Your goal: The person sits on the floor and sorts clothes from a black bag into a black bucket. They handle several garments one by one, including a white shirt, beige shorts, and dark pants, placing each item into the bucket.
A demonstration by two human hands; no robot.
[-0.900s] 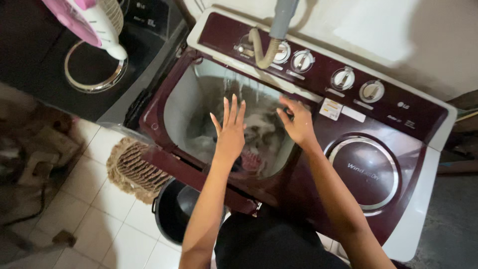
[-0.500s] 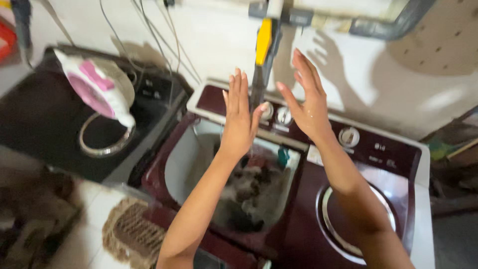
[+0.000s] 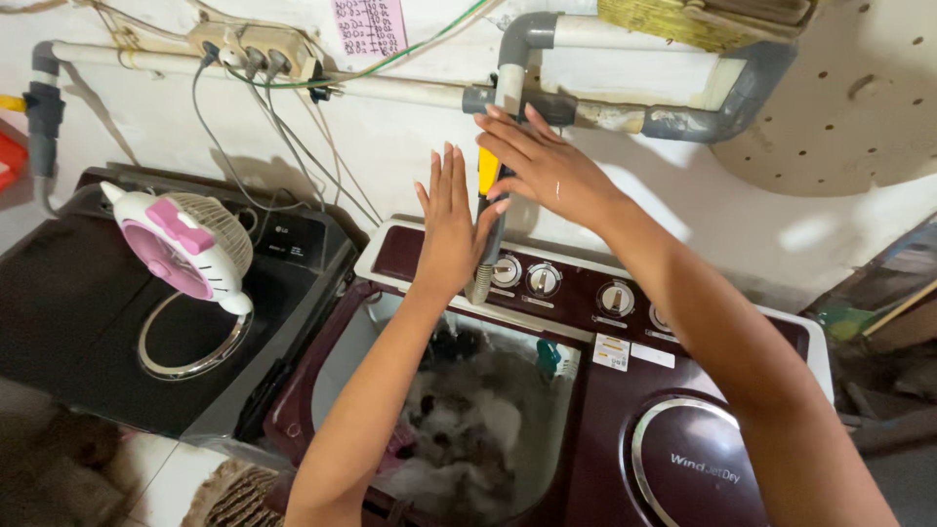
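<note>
My right hand [image 3: 549, 168] is up at the wall, fingers curled loosely around the yellow tap handle [image 3: 487, 172] where the grey pipe [image 3: 514, 59] drops down from the wall line. The grip looks light, fingertips wrapped over the top of the handle, thumb underneath. My left hand [image 3: 452, 222] is flat and open, fingers straight and together, palm turned toward the tap, just beside the hose [image 3: 491, 246] that hangs from it. I see that hose run down past the dials [image 3: 542, 279] of the maroon washing machine [image 3: 703, 410] and end at the rim of the open tub. Inside the tub, wet clothes [image 3: 468, 429] lie in a heap. Off to my left, a pink and white fan [image 3: 185, 244] sits on a black top-loading washer [image 3: 68, 312].
</note>
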